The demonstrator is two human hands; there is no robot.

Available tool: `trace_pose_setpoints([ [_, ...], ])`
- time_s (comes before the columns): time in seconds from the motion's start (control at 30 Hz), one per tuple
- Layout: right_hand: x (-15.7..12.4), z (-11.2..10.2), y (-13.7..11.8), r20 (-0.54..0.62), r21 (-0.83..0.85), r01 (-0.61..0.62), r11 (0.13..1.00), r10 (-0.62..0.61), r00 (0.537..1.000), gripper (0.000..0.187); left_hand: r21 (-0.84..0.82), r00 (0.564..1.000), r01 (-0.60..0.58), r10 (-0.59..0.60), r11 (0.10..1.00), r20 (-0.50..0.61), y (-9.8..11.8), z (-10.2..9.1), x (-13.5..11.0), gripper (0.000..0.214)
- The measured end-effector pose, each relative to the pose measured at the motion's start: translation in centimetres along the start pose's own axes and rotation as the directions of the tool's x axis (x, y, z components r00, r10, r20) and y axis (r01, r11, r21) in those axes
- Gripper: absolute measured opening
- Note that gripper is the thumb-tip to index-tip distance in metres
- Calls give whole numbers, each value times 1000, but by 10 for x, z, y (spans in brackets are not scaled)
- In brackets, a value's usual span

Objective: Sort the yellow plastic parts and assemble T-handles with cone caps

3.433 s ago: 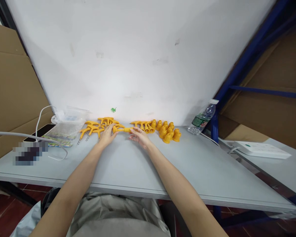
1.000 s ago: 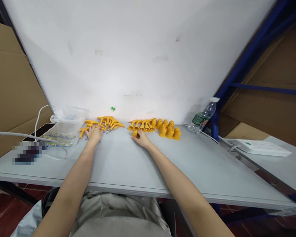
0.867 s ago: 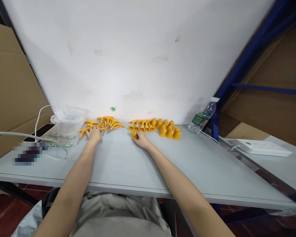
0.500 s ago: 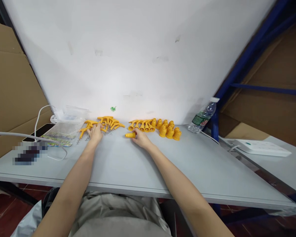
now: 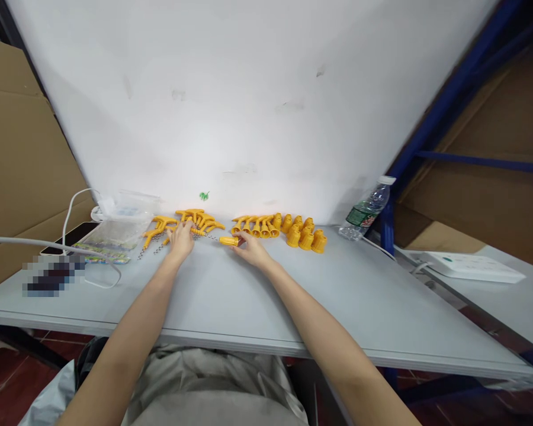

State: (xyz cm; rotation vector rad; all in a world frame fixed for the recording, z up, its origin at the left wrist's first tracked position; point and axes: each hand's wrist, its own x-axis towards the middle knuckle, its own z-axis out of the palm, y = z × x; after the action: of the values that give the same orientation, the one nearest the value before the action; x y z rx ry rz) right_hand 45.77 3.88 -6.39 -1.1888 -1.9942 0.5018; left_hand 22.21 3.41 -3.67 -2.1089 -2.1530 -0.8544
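Note:
My left hand (image 5: 180, 239) grips a yellow T-handled corkscrew (image 5: 202, 233) whose metal spiral points right. My right hand (image 5: 250, 248) holds a yellow cap (image 5: 228, 241) on its side, its mouth at the spiral's tip. Behind my left hand lies a pile of yellow corkscrews (image 5: 190, 221). A row of finished capped pieces (image 5: 253, 225) and several loose yellow caps (image 5: 304, 234) stand behind my right hand, close to the white wall.
The grey table (image 5: 231, 296) carries a clear plastic bag (image 5: 118, 228), a phone (image 5: 73, 236) and a white cable (image 5: 77, 204) at the left. A water bottle (image 5: 366, 210) leans at the right, by a blue rack post (image 5: 388, 228). A white power strip (image 5: 468, 267) lies farther right.
The right hand tipped an upright cap onto its side and brought it left. The left hand lifted a corkscrew from the pile and swung its spiral toward the cap.

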Motion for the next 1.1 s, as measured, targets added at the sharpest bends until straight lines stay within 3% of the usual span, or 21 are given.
trace_pose_setpoints([
  [0.13,0,2,-3,6,-19,-11,1000,11,1000,33,-53,999,-47,47,997,-7,2,6,-1,31],
  [0.27,2,0,0,-23,-68,-16,998,14,1000,34,-141,982,-187,188,972,-6,2,18,-1,24],
  [0.37,4,-7,5,-39,-139,33,990,-39,998,32,-221,958,-278,286,935,5,0,25,0,23],
  [0.57,2,-14,6,16,-288,154,945,-156,988,33,-290,931,-356,366,888,-22,-1,26,0,26],
  [0.7,5,-11,11,-7,-164,169,972,-172,985,37,-320,927,-364,373,875,-34,-1,25,0,27],
  [0.87,8,-16,20,26,160,153,975,-160,987,45,-323,934,-346,356,881,-28,-4,27,2,28],
  [1.0,5,-23,13,78,349,10,937,-40,996,41,-346,922,-377,383,859,-52,-5,27,3,25],
  [1.1,3,-26,0,144,385,-136,913,87,986,51,-362,909,-408,409,838,-76,-2,25,2,24],
])
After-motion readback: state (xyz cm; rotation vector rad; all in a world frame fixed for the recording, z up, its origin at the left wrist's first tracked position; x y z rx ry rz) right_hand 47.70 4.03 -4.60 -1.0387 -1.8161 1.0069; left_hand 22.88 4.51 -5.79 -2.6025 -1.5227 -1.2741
